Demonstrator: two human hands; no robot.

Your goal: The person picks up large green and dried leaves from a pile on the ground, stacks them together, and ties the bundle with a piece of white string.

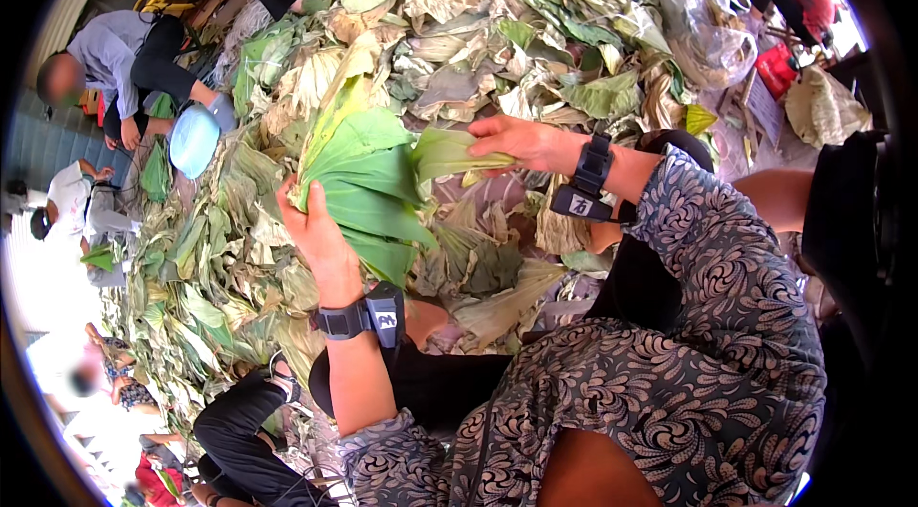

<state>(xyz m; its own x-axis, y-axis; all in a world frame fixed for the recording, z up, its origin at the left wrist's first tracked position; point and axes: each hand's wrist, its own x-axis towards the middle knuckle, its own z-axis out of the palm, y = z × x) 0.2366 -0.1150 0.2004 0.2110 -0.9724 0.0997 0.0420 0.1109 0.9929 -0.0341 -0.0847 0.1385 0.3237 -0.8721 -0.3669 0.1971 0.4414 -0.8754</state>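
My left hand (pixel 315 231) grips the gathered base of a folded green lotus leaf (pixel 366 184), thumb across it. The leaf fans out to the right in pleats, with a yellowed part rising above. My right hand (pixel 513 141) pinches a smaller yellow-green leaf piece (pixel 452 154) between thumb and fingers; its left end meets or overlaps the edge of the green leaf. Each wrist wears a dark strap with a small device. Below and around both hands lie many dried leaves (pixel 488 267), brown, tan and dull green.
A wide heap of leaves (pixel 459 41) covers the floor ahead. Seated people work around it, one in a grey-blue shirt (pixel 107 51) at the upper left beside a light blue hat-like object (pixel 193 141). A clear plastic bag (pixel 706 30) and a red container (pixel 776 71) stand at the upper right.
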